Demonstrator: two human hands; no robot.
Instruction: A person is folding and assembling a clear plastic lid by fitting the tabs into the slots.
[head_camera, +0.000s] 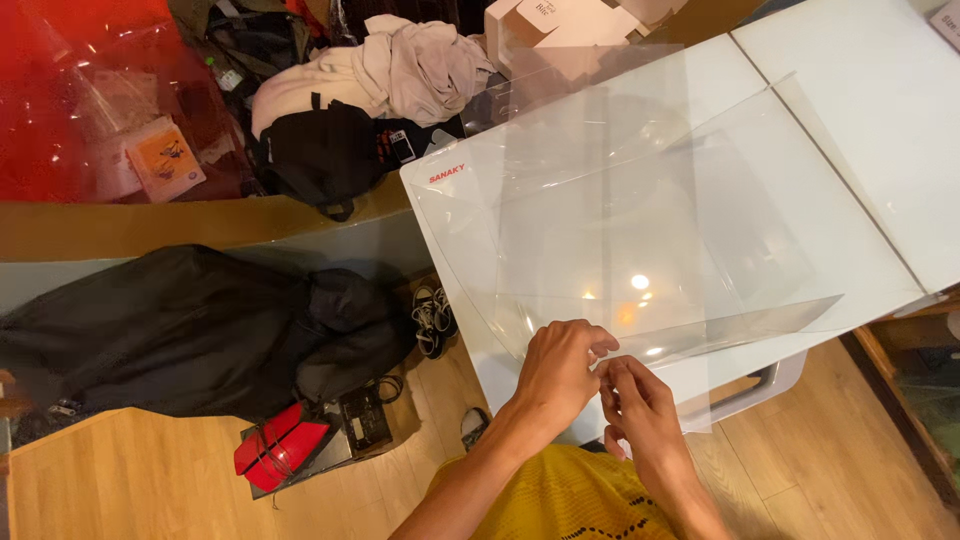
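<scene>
white top (880, 140) cut off at right (top edge too), fingertips (598, 352) hidden

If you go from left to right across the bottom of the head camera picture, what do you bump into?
Black bag → red case → sneakers → left hand → right hand, both hands pinching the clear plastic sheet.

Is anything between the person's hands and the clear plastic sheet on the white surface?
Nothing visible: the left hand and right hand already pinch the near edge of the clear plastic sheet over the white surface.
</scene>
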